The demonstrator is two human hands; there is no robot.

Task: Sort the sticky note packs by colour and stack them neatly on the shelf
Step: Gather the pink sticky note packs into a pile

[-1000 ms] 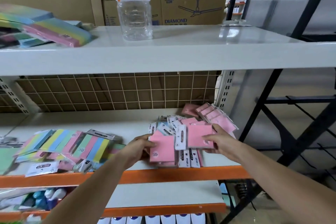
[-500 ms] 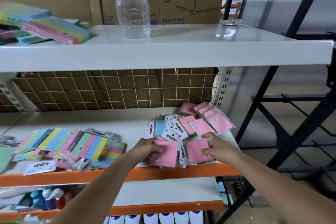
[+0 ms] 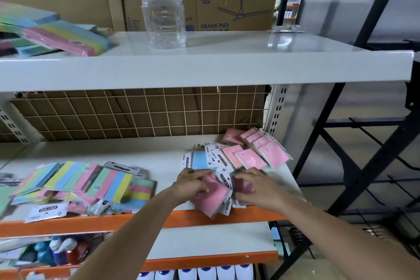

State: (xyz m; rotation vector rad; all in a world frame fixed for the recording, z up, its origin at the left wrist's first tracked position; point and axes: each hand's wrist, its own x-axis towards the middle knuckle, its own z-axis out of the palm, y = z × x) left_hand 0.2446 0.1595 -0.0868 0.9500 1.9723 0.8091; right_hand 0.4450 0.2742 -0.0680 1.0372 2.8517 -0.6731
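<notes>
At shelf (image 3: 159, 154) front: left hand (image 3: 193, 183) pinching pink packs (image 3: 210, 198), right hand (image 3: 256, 190) probably clamping more beside. Light, slick-wrapped, slide-prone; best gripped across stiff edges.

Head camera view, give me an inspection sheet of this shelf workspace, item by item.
Surface: middle shelf, white deck, orange front edge.
Job's things: pink sticky note packs fanned at back right; one blue pack beside them; more pink packs at the front edge, under both hands.
Clutter: multicolour strip packs heaped at left; clear bottle and cartons on the top shelf.
Grippers: left hand and right hand grip the front pink packs.
Cables: nothing seen.
Surroundings: wire grid backing; black rack frame at right.
</notes>
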